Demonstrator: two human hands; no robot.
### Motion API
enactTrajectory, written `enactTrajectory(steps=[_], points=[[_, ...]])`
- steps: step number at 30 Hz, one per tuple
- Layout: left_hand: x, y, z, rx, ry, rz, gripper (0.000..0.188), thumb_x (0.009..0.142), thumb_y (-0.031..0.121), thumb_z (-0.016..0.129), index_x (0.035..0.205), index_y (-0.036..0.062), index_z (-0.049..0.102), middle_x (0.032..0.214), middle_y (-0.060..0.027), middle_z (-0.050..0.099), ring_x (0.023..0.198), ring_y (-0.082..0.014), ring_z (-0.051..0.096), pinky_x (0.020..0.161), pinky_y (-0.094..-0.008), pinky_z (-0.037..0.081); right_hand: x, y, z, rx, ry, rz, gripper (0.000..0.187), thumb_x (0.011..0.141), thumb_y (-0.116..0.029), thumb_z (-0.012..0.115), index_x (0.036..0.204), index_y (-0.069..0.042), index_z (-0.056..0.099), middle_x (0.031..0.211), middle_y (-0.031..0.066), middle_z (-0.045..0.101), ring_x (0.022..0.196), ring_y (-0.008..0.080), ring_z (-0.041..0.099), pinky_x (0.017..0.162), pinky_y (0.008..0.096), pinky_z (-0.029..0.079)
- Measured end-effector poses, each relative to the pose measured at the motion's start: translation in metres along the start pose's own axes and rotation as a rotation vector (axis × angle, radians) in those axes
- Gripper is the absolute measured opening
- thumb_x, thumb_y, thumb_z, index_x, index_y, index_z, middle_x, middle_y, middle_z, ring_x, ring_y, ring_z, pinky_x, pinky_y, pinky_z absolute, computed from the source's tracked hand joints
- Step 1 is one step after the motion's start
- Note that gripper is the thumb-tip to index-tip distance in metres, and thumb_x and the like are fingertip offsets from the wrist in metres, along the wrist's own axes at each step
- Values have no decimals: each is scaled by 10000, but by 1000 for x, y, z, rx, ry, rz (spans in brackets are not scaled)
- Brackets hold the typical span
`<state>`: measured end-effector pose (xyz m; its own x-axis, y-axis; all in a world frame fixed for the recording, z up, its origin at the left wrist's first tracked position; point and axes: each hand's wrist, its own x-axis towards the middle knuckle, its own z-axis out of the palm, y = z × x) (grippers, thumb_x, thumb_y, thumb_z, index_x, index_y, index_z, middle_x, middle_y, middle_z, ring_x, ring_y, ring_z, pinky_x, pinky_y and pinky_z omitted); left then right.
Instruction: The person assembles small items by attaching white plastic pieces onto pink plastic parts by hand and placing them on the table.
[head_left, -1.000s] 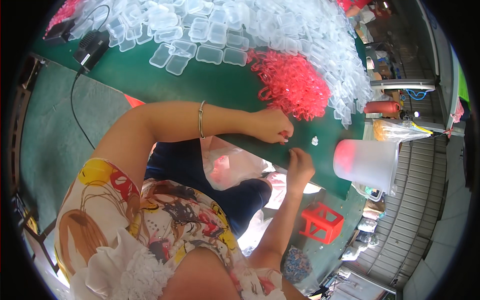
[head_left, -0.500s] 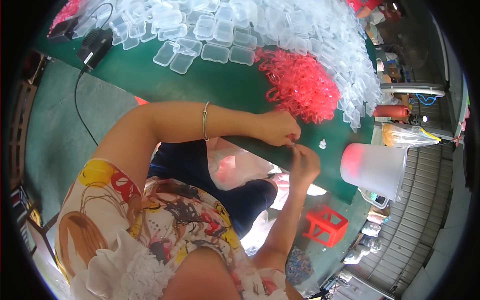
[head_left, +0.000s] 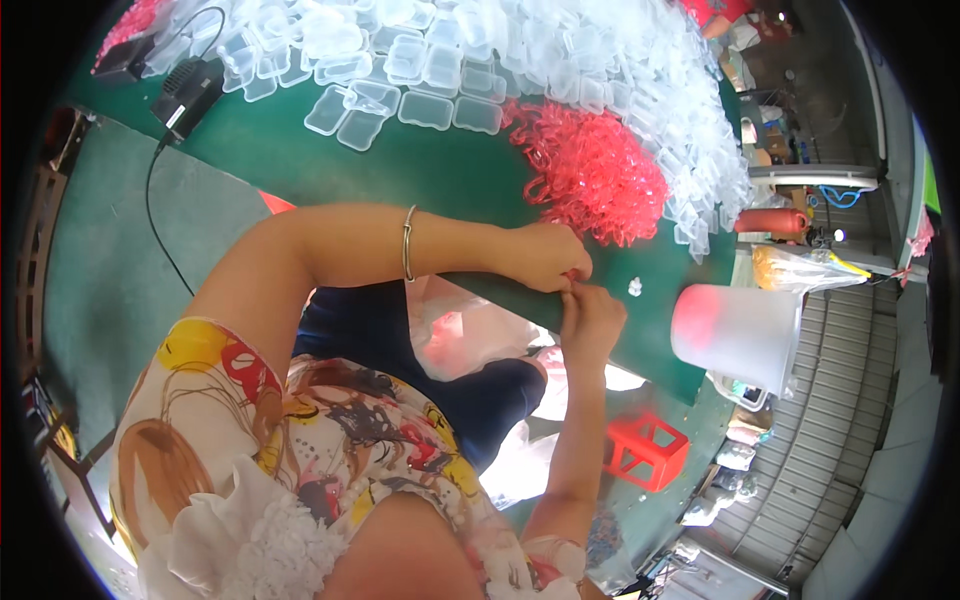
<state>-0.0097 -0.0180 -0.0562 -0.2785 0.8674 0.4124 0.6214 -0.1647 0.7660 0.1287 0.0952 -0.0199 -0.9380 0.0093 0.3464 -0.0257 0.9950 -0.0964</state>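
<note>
My left hand (head_left: pixel 548 256), with a metal bangle (head_left: pixel 407 243) on its wrist, is closed above the near edge of the green table. A small red piece (head_left: pixel 572 275) shows between its fingers, mostly hidden. My right hand (head_left: pixel 594 318) meets it from the near side, thumb and fingers pinched together at the left fingertips. What the right fingers grip is too small to make out. Just beyond both hands lies a heap of glossy red plastic loops (head_left: pixel 600 175). A few tiny whitish bits (head_left: pixel 634 287) rest on the table right of my hands.
Many clear plastic boxes (head_left: pixel 425 110) cover the table's far side. A black power adapter (head_left: pixel 188 98) with a cord lies far left. At the right edge stands a translucent bucket (head_left: pixel 740 335), reddish inside. A red stool (head_left: pixel 647 452) is on the floor; a clear bag (head_left: pixel 450 330) sits by my legs.
Both hands stay together, with the right fingertips now pressed closer against the left ones. The view has shifted slightly, moving the table things a little left in the picture.
</note>
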Motion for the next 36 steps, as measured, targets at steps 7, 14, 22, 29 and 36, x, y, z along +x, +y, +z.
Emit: enactTrajectory(steps=[7,14,22,29,36], points=[[13,8,-34,-1171,95,-278,208,796,231,633,856,35,669,712,-3,552,597,-59,467,467,-196,346,8,10,3,557,242,373,247,850,-38,590,1093,3,570,956,57,609,863,129,570,758,256,462],[18,4,-42,-1778,123,-325,149,852,202,585,815,59,607,761,-9,546,647,-76,512,492,-195,381,33,-9,26,191,225,103,266,753,-37,663,1009,-15,593,960,149,601,884,276,576,739,357,468],[14,3,-30,-1403,149,-373,160,831,176,639,933,54,625,765,-24,587,651,-97,569,515,-199,413,22,-1,20,385,237,311,91,802,-24,635,882,17,626,817,106,644,717,181,623,691,282,487],[5,12,-17,-453,-49,-240,416,733,248,715,1025,-34,622,657,-99,603,538,-132,594,514,-259,473,-6,7,2,596,276,399,83,781,15,663,850,5,618,829,69,615,741,128,560,691,243,456],[4,3,-7,-179,-2,-64,310,736,176,659,999,13,646,793,-142,655,717,-239,651,662,-333,506,-9,16,0,452,196,314,71,832,-47,621,855,18,601,815,75,618,752,144,575,724,271,469]])
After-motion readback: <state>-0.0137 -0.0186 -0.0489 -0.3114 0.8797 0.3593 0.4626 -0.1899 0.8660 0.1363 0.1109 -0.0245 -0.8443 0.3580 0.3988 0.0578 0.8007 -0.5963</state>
